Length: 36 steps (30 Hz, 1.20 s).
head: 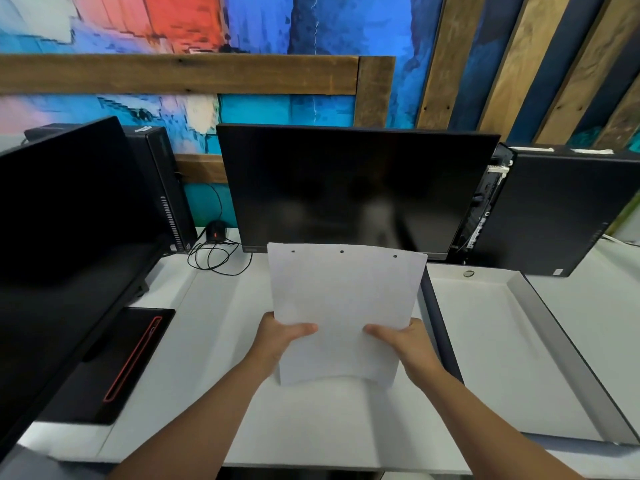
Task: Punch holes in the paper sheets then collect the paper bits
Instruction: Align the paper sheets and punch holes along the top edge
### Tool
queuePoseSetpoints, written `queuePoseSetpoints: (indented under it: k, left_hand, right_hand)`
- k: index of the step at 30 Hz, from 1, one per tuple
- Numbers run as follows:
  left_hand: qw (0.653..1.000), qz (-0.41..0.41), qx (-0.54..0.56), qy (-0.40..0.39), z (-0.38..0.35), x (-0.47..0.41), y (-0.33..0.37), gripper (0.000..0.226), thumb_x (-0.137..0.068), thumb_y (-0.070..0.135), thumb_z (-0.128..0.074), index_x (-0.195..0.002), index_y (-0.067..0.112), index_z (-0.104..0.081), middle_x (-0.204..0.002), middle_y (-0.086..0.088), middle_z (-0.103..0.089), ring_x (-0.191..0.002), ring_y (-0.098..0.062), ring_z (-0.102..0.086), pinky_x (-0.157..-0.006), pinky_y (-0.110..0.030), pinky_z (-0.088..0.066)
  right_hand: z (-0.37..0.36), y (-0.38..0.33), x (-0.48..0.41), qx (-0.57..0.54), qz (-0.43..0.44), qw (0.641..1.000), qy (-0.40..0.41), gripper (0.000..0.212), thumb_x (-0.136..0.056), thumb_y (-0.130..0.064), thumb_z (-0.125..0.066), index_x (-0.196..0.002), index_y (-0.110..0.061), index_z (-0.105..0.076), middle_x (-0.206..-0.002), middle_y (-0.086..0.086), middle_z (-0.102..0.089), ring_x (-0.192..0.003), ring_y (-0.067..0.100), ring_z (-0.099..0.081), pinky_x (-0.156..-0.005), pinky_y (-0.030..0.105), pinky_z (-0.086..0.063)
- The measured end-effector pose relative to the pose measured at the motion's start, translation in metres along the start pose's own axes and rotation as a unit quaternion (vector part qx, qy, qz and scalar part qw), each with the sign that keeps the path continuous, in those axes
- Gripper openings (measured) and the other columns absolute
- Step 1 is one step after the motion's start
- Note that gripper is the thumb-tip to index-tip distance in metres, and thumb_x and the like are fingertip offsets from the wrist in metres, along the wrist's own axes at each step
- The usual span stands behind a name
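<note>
I hold a white stack of paper sheets upright above the desk, in front of the middle monitor. Three punched holes run along its top edge. My left hand grips the lower left edge, thumb on the front. My right hand grips the lower right edge the same way. No hole punch or paper bits show in this view.
A dark monitor stands right behind the paper. A second monitor and its black base fill the left. A shallow white tray lies to the right, a computer tower behind it. A mouse and cables lie at the back left.
</note>
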<state>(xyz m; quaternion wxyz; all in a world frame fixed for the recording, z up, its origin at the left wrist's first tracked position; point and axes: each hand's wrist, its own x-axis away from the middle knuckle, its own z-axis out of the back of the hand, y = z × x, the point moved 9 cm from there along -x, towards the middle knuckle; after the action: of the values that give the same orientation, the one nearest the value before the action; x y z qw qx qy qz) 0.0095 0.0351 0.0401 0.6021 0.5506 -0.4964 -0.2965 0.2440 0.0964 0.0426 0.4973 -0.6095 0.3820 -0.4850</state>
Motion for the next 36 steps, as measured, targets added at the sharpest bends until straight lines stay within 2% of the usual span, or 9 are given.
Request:
queuePoseSetpoints:
  k: [3, 8, 12, 20, 22, 25, 28, 32, 36]
  left_hand:
    - [1.0, 0.012, -0.005, 0.006, 0.003, 0.0, -0.01, 0.04, -0.047, 0.006, -0.086, -0.085, 0.009, -0.072, -0.085, -0.008, -0.076, -0.082, -0.026, -0.072, -0.079, -0.035, -0.056]
    - [1.0, 0.029, -0.005, 0.01, 0.0, -0.003, -0.018, 0.039, -0.048, 0.005, -0.086, -0.083, 0.01, -0.072, -0.089, -0.011, -0.075, -0.082, -0.026, -0.071, -0.077, -0.033, -0.055]
    - [0.999, 0.025, -0.023, -0.009, -0.002, -0.01, -0.01, 0.029, -0.064, 0.0, -0.082, -0.089, 0.01, -0.071, -0.093, -0.01, -0.075, -0.086, -0.026, -0.071, -0.082, -0.037, -0.055]
    - [0.999, 0.036, -0.029, -0.019, -0.004, -0.022, -0.01, 0.028, -0.071, 0.001, -0.077, -0.098, 0.007, -0.07, -0.101, -0.014, -0.073, -0.094, -0.03, -0.069, -0.09, -0.043, -0.053]
    - [0.999, 0.04, -0.029, -0.013, -0.005, -0.022, -0.012, 0.025, -0.073, 0.0, -0.076, -0.096, 0.008, -0.069, -0.1, -0.014, -0.072, -0.093, -0.03, -0.069, -0.087, -0.041, -0.054]
    - [0.998, 0.048, -0.029, -0.011, -0.011, -0.021, -0.018, 0.023, -0.073, 0.0, -0.076, -0.093, 0.009, -0.07, -0.098, -0.013, -0.073, -0.091, -0.03, -0.069, -0.082, -0.037, -0.054]
    - [0.998, 0.053, -0.028, -0.019, -0.023, -0.021, -0.021, 0.022, -0.073, -0.002, -0.074, -0.093, 0.008, -0.071, -0.1, -0.015, -0.073, -0.091, -0.03, -0.069, -0.084, -0.039, -0.054]
    - [0.998, 0.059, -0.027, -0.013, -0.041, -0.019, -0.023, 0.026, -0.073, 0.0, -0.075, -0.098, 0.005, -0.07, -0.101, -0.016, -0.072, -0.093, -0.032, -0.069, -0.086, -0.042, -0.054]
    - [0.998, 0.063, -0.027, -0.004, -0.069, -0.015, -0.023, 0.027, -0.075, 0.002, -0.075, -0.101, 0.005, -0.069, -0.1, -0.014, -0.072, -0.093, -0.031, -0.068, -0.084, -0.04, -0.055]
  right_hand:
    - [-0.004, 0.011, 0.003, 0.009, -0.013, 1.0, -0.001, 0.038, -0.058, -0.019, -0.084, -0.094, -0.009, -0.074, -0.091, 0.007, -0.076, -0.085, 0.024, -0.072, -0.079, 0.039, -0.057]
    - [-0.004, 0.024, 0.0, -0.003, -0.039, 0.999, 0.026, 0.041, -0.054, -0.021, -0.083, -0.092, -0.01, -0.074, -0.089, 0.006, -0.076, -0.084, 0.025, -0.072, -0.082, 0.042, -0.057]
    - [-0.004, 0.016, -0.007, -0.012, -0.04, 0.999, 0.03, 0.027, -0.067, -0.008, -0.082, -0.092, -0.008, -0.073, -0.091, 0.01, -0.075, -0.084, 0.029, -0.071, -0.081, 0.044, -0.057]
    - [-0.003, 0.006, -0.018, 0.018, -0.033, 0.998, 0.043, 0.014, -0.08, -0.002, -0.064, -0.089, -0.013, -0.066, -0.091, 0.009, -0.071, -0.08, 0.028, -0.067, -0.073, 0.038, -0.056]
    - [-0.003, 0.008, -0.019, 0.022, -0.039, 0.998, 0.037, 0.019, -0.075, -0.005, -0.059, -0.092, -0.012, -0.063, -0.091, 0.008, -0.069, -0.079, 0.025, -0.065, -0.068, 0.033, -0.053]
    - [0.003, 0.011, -0.02, 0.037, -0.054, 0.998, 0.023, 0.034, -0.066, -0.006, -0.05, -0.098, -0.013, -0.06, -0.096, 0.008, -0.068, -0.083, 0.026, -0.063, -0.068, 0.032, -0.051]
    - [0.018, 0.012, -0.022, 0.057, -0.056, 0.997, 0.02, 0.031, -0.075, 0.003, -0.047, -0.097, -0.013, -0.061, -0.096, 0.007, -0.069, -0.085, 0.028, -0.064, -0.069, 0.033, -0.052]
    - [0.043, 0.01, -0.023, 0.074, -0.052, 0.995, 0.034, 0.025, -0.074, 0.002, -0.052, -0.093, -0.01, -0.062, -0.091, 0.006, -0.068, -0.079, 0.025, -0.062, -0.067, 0.032, -0.05]
    - [0.071, -0.006, -0.018, 0.082, -0.041, 0.995, 0.045, 0.031, -0.06, -0.013, -0.057, -0.09, -0.012, -0.062, -0.089, 0.007, -0.066, -0.076, 0.024, -0.062, -0.064, 0.031, -0.049]
